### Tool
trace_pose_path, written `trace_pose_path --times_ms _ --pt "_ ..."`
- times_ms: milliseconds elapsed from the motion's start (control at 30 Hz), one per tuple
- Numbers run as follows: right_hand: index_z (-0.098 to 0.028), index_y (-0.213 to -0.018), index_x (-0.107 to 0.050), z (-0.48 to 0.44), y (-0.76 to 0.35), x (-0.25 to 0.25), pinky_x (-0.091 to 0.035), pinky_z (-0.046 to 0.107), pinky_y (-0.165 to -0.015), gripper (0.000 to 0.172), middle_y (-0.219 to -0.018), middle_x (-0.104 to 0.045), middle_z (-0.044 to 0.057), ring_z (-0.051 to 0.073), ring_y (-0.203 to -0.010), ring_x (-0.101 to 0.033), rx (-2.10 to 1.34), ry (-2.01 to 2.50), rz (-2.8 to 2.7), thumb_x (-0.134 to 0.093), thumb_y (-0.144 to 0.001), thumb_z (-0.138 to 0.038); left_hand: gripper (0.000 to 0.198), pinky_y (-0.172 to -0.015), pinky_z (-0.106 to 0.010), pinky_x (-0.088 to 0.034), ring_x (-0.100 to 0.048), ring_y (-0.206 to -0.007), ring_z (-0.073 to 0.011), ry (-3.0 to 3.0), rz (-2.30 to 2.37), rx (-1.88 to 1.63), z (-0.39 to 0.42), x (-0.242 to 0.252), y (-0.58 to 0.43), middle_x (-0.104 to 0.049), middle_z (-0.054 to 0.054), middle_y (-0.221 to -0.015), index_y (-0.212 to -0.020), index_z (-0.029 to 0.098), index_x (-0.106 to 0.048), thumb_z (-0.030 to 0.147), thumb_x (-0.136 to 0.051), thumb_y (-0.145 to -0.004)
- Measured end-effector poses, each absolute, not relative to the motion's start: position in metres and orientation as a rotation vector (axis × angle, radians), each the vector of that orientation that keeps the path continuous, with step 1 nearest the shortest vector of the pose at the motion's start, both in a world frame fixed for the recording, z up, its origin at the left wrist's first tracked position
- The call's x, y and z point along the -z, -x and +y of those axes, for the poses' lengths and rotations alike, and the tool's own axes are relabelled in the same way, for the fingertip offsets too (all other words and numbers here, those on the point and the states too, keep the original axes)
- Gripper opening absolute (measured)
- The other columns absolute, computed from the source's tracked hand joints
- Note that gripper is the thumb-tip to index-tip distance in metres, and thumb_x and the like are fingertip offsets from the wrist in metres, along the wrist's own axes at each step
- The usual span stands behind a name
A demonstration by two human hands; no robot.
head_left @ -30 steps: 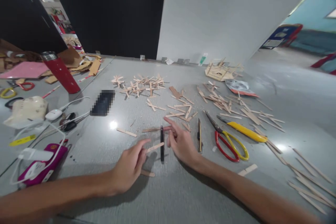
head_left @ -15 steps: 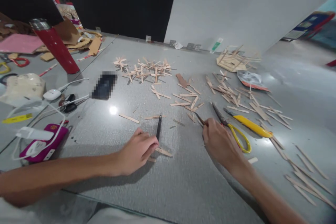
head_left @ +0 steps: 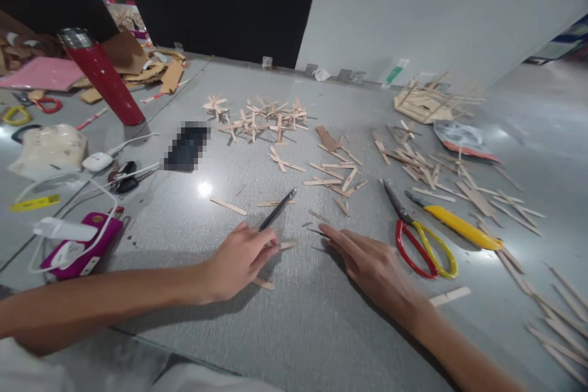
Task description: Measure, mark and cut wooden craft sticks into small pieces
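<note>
My left hand (head_left: 241, 260) rests on the grey table (head_left: 312, 318) with its fingertips pinched on a short wooden stick (head_left: 285, 245). A black pen (head_left: 277, 210) lies slanted just beyond those fingers. Another stick (head_left: 264, 283) lies by the thumb. My right hand (head_left: 370, 260) lies low to the right, fingers held together and pointing left. A thin dark tool tip (head_left: 316, 231) sticks out past its fingertips. Red-and-yellow scissors (head_left: 420, 239) lie just right of this hand.
Loose sticks (head_left: 335, 174) and glued stick crosses (head_left: 260, 119) are scattered across the middle. A yellow-handled tool (head_left: 459, 226), a stick frame (head_left: 427, 101), a phone (head_left: 186, 147), a red bottle (head_left: 103, 76) and a pink device with cables (head_left: 80, 248) lie around.
My right hand went from the pen to the thin tool beside the scissors, then came back left with it. The pen has turned slantwise. The view has shifted.
</note>
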State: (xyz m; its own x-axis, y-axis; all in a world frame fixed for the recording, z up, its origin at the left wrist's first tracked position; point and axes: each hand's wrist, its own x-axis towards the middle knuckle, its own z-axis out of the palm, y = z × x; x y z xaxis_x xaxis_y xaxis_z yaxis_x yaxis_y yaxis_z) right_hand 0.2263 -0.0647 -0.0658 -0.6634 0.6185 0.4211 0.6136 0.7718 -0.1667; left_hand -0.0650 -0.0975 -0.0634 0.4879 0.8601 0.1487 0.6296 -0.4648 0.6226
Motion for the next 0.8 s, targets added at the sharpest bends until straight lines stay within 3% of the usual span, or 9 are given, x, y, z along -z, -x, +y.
trace_pose_path --times_ms 267,433,800 --pt "-0.017 -0.149 -0.056 -0.071 -0.226 0.069 -0.043 0.024 -0.052 0.041 -0.072 -0.067 -0.001 0.012 -0.053 -0.058 0.056 0.903 -2.613 -0.044 -0.111 -0.018 0.018 -0.091 -0.037 -0.050 -0.058 -0.101 -0.0227 -2.330 1.215 -0.790 -0.096 0.066 0.067 -0.068 -0.007 -0.107 -0.113 0.018 -0.064 0.018 -0.047 -0.109" --pt "-0.014 -0.146 -0.061 -0.069 -0.226 0.069 -0.042 0.026 -0.050 0.040 -0.073 -0.066 0.001 0.013 -0.053 -0.058 0.070 0.873 -2.670 -0.042 -0.111 -0.016 0.028 -0.086 -0.036 -0.052 -0.056 -0.095 -0.0212 -2.382 1.213 -0.804 -0.097 0.069 0.068 -0.066 -0.006 -0.097 -0.100 0.016 -0.067 0.013 -0.040 -0.109" --pt "-0.014 -0.130 -0.072 -0.068 -0.221 0.067 -0.039 0.026 -0.049 0.034 -0.067 -0.065 0.000 0.012 -0.050 -0.056 0.101 0.903 -2.656 -0.045 -0.113 -0.026 0.026 -0.084 -0.039 -0.054 -0.059 -0.093 -0.0236 -2.777 1.241 -0.848 -0.111 0.070 0.069 -0.068 -0.011 -0.102 -0.113 0.012 -0.067 0.001 -0.047 -0.100"
